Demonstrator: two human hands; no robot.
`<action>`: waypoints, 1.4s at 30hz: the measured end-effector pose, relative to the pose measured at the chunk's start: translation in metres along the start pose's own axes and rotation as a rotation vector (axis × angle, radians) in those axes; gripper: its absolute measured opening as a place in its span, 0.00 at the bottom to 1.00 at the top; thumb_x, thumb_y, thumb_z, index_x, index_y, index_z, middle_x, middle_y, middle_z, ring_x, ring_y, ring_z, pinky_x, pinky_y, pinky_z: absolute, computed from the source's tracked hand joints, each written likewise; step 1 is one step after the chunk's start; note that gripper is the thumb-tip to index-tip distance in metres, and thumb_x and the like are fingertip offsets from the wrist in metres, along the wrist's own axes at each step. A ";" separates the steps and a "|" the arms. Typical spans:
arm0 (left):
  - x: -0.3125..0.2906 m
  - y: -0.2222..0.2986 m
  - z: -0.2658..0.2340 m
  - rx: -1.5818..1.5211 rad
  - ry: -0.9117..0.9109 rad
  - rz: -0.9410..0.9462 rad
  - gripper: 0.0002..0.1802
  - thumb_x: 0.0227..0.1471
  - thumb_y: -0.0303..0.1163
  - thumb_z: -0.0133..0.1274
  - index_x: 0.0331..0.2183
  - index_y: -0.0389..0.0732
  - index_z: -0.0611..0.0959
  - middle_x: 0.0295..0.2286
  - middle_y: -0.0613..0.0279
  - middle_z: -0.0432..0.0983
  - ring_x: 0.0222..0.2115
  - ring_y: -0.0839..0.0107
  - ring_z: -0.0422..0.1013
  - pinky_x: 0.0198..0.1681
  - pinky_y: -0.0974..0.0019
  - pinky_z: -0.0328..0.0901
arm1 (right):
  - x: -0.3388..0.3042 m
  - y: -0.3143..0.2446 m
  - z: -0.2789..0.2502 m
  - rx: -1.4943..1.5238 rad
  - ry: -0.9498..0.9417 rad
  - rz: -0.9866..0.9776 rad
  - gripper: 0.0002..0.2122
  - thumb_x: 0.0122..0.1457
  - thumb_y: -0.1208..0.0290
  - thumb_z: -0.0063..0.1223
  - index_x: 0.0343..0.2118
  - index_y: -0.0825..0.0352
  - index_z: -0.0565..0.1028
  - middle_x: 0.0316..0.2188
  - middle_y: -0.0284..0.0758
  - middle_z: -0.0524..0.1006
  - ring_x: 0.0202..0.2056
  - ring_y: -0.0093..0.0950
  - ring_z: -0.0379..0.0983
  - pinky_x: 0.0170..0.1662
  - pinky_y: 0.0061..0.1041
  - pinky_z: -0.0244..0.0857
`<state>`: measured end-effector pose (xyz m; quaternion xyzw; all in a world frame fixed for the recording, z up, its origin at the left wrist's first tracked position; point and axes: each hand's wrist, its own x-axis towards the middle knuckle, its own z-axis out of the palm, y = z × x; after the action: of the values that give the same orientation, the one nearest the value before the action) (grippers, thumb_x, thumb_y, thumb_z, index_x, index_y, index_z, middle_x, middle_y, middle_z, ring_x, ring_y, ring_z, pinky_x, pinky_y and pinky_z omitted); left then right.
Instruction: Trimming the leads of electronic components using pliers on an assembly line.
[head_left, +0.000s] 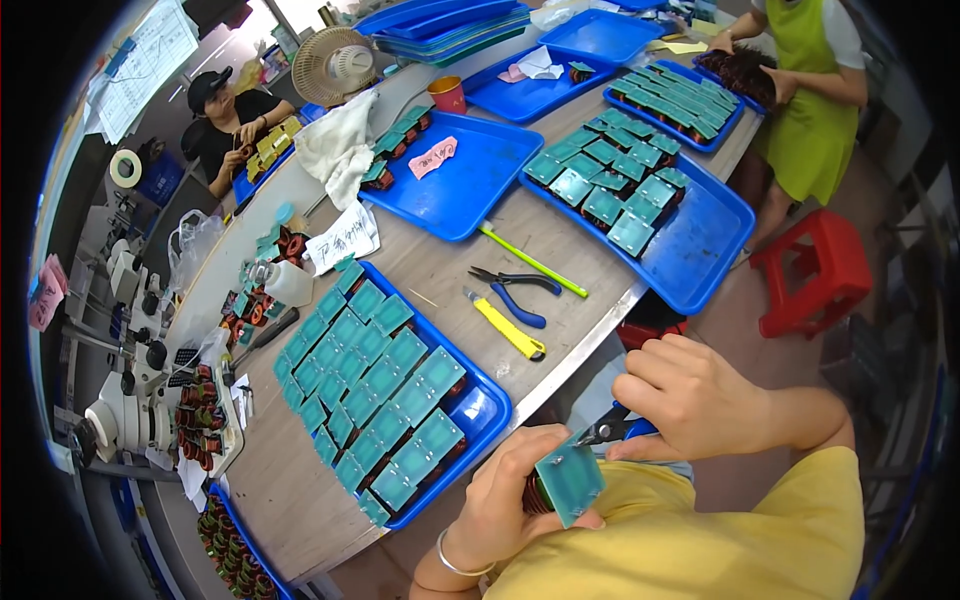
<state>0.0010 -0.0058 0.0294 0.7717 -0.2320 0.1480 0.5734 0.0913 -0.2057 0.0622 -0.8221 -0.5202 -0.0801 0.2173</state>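
My left hand (492,502) is wrapped round a coil with a green circuit board (572,484) on it, the board's flat face tilted toward me. In my right hand (695,392) is a pair of cutting pliers (604,433); their dark jaws are at the board's upper edge, and part of a blue handle shows. Whether the jaws touch a lead is too small to make out. Left of my hands, a blue tray (487,408) carries rows of similar green-topped coils (390,375). Blue-handled pliers (512,288) and a yellow utility knife (505,324) lie on the table.
A green stick (535,262) lies beyond the pliers. More blue trays (700,250) with boards stand farther back. A white bottle (290,284) and a cloth (338,150) are on the far side. A red stool (815,270) stands right. Two other people (815,100) work nearby.
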 end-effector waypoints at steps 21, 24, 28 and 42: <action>-0.003 -0.009 0.000 0.063 0.016 -0.056 0.38 0.28 0.41 0.68 0.40 0.32 0.70 0.36 0.49 0.72 0.33 0.61 0.71 0.36 0.67 0.66 | 0.007 -0.001 0.013 0.127 0.005 0.018 0.21 0.45 0.50 0.56 0.23 0.66 0.65 0.21 0.36 0.65 0.22 0.34 0.64 0.25 0.27 0.59; -0.004 -0.010 -0.001 0.053 0.022 -0.035 0.38 0.28 0.41 0.68 0.40 0.32 0.70 0.36 0.48 0.72 0.32 0.60 0.71 0.36 0.67 0.66 | 0.007 -0.002 0.013 0.117 -0.008 0.018 0.21 0.45 0.50 0.56 0.23 0.66 0.65 0.21 0.36 0.65 0.22 0.34 0.64 0.25 0.27 0.59; -0.003 -0.008 -0.002 0.082 0.002 -0.025 0.37 0.29 0.41 0.67 0.40 0.32 0.70 0.36 0.48 0.71 0.32 0.59 0.71 0.36 0.66 0.66 | 0.009 -0.002 0.013 0.077 0.046 -0.028 0.20 0.48 0.50 0.54 0.25 0.66 0.67 0.18 0.32 0.64 0.19 0.28 0.64 0.23 0.24 0.58; -0.003 -0.005 -0.003 0.186 -0.039 -0.049 0.37 0.32 0.41 0.67 0.41 0.32 0.69 0.34 0.49 0.71 0.30 0.60 0.71 0.34 0.66 0.66 | 0.007 -0.005 0.011 0.081 -0.053 0.016 0.21 0.45 0.52 0.56 0.22 0.66 0.64 0.18 0.36 0.62 0.20 0.33 0.63 0.24 0.27 0.58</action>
<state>0.0016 -0.0011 0.0248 0.8297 -0.2096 0.1398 0.4981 0.0889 -0.1936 0.0563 -0.8186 -0.5220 -0.0357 0.2371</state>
